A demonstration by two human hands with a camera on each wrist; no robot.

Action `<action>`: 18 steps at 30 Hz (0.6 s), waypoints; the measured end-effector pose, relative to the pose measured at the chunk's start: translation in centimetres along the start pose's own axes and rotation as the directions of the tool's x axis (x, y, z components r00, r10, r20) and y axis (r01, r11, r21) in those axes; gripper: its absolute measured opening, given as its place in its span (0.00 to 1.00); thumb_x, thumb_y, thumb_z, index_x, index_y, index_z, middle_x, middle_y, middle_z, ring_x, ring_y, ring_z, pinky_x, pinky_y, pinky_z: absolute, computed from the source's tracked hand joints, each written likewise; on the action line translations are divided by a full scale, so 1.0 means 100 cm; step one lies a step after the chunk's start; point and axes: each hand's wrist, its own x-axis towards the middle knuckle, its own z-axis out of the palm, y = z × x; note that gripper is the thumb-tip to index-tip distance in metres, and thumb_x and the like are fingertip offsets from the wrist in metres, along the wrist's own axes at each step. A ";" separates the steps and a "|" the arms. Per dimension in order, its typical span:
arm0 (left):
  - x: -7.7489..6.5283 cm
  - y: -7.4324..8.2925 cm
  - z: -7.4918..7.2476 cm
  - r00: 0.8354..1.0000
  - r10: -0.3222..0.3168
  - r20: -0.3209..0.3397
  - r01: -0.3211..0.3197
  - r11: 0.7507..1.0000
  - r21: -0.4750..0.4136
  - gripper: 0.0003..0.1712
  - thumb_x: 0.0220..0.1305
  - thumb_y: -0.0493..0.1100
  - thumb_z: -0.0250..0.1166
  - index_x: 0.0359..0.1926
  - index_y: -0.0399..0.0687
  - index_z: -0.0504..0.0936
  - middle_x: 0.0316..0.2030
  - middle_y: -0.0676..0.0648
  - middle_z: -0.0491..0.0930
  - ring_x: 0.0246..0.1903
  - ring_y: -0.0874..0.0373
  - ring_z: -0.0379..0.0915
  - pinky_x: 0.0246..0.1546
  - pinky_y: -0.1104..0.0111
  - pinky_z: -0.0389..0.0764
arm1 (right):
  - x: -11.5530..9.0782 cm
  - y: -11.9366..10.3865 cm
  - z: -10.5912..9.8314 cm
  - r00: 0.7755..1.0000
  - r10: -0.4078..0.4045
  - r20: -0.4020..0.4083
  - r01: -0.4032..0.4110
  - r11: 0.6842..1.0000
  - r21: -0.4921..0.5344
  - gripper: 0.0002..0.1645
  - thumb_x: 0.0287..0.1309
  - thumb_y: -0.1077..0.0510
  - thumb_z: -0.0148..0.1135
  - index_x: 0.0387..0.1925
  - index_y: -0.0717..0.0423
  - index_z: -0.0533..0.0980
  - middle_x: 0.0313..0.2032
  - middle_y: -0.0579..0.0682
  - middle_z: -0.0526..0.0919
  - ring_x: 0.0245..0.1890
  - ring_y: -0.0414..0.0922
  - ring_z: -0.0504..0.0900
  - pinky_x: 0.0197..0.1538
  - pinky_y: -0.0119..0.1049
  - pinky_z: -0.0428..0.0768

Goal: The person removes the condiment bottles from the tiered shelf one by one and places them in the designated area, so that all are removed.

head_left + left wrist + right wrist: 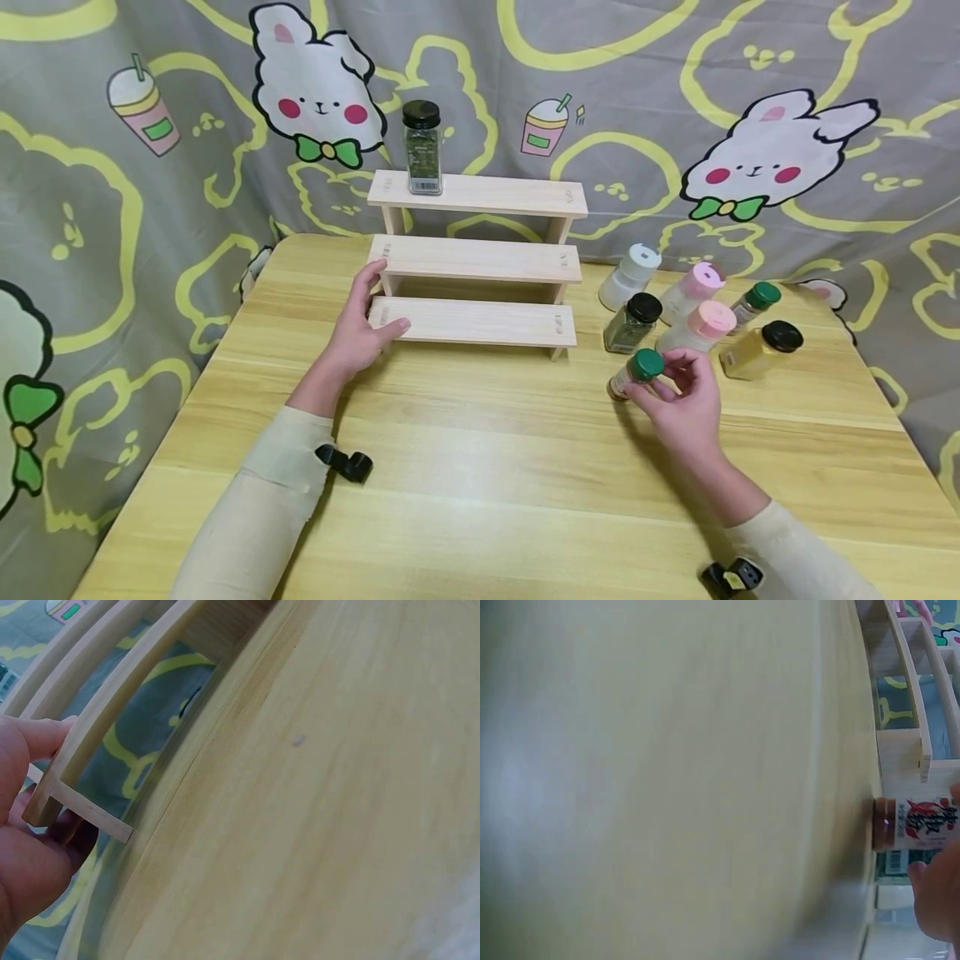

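A three-tier wooden shelf rack (480,321) stands at the back of the table. My left hand (358,329) grips the left end of its lowest tier; in the left wrist view, the thumb lies over the board (105,712) with fingers curled beneath. My right hand (686,404) pinches a small green-capped spice jar (621,383) between thumb and fingers, right of the rack. The right wrist view shows its red-brown contents and a white label (928,823) with red print. On the top tier, toward the left, stands a black-capped jar of green herbs (424,158).
Beyond my right hand stand a black-capped herb jar (632,323), a white-capped bottle (630,279), two pink-capped bottles, one nearer (697,327), another green-capped jar (756,304) and a yellow jar with a black cap (761,350). A patterned curtain (637,50) hangs behind the table.
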 end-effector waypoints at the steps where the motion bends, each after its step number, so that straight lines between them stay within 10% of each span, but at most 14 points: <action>1: 0.000 0.000 0.000 1.000 0.003 0.000 -0.003 1.000 0.002 0.48 0.58 0.22 0.66 0.75 0.44 0.54 0.74 0.37 0.51 0.72 0.43 0.46 0.70 0.50 0.51 | 0.001 -0.002 -0.001 1.000 -0.007 0.001 0.007 1.000 -0.003 0.38 0.32 0.87 0.70 0.48 0.68 0.67 0.45 0.55 0.73 0.44 0.46 0.79 0.45 0.29 0.81; 18: 0.000 0.001 -0.001 0.999 0.033 0.003 -0.033 0.999 0.016 0.48 0.57 0.21 0.66 0.74 0.41 0.54 0.74 0.37 0.51 0.72 0.43 0.46 0.70 0.48 0.50 | 0.022 -0.045 -0.002 0.984 -0.164 0.073 0.154 0.981 0.121 0.37 0.34 0.88 0.69 0.50 0.70 0.68 0.45 0.65 0.75 0.45 0.51 0.80 0.51 0.36 0.80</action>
